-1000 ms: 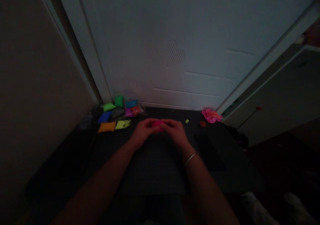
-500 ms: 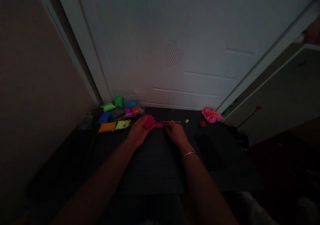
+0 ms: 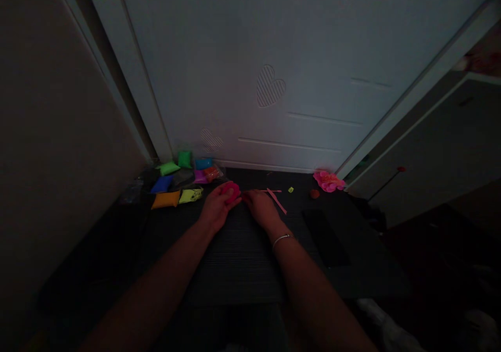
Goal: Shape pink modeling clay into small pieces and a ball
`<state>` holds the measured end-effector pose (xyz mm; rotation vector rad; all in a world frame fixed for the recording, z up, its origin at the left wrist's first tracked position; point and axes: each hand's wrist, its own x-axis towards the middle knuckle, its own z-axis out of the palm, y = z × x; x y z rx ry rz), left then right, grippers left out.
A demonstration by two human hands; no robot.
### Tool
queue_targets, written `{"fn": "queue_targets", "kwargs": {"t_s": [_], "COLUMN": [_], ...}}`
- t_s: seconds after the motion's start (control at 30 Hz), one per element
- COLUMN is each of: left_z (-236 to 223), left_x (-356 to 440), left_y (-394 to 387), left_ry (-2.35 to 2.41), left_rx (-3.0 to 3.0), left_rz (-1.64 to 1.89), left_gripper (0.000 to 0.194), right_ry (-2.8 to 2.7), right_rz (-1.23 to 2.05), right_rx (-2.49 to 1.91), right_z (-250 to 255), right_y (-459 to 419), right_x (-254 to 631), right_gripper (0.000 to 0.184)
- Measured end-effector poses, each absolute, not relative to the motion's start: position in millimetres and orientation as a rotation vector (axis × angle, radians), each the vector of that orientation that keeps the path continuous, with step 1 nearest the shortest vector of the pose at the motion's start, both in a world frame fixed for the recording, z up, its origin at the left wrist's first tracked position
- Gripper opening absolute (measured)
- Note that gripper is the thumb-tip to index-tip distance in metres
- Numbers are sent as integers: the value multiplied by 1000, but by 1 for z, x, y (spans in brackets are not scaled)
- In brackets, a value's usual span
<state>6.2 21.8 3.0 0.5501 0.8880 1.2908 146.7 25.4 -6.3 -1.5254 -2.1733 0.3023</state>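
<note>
The scene is dim. My left hand [image 3: 216, 208] rests on a dark ribbed mat [image 3: 238, 258] with its fingers curled round a lump of bright pink clay [image 3: 230, 191]. My right hand [image 3: 261, 208] lies just to the right of the lump, fingertips touching it, fingers bent over something I cannot make out. A silver bangle [image 3: 282, 238] sits on my right wrist. Thin pink strips [image 3: 277, 199] lie on the mat right of my right hand.
Several small coloured clay packets [image 3: 178, 177] are piled at the back left by the wall. A pink clay flower [image 3: 329, 180], a small red ball [image 3: 314, 194] and a yellow bit [image 3: 291, 189] lie at the back right. A white door with heart cut-outs [image 3: 270, 85] stands behind.
My hands came down from holding the pink clay together in the air to the mat. The clay went into my left hand, and my right hand slid left towards it, uncovering the pink strips.
</note>
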Motion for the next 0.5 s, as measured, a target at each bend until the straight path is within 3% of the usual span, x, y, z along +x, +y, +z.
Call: {"fn": "queue_targets", "kwargs": {"t_s": [0.23,0.5], "left_z": [2,6], "left_x": [10,18], "left_y": [19,11], "left_ry": [817,636], "left_rx": [473,412], "left_rz": [1338,1156], "left_gripper": [13,14], "right_ry": [-1772,-1853], "right_rz": [296,296], "right_rx": [-1206,-1141], "right_z": [-2,-3], "right_y": [18,14], "right_x": [145,139], "right_gripper": [24,22]}}
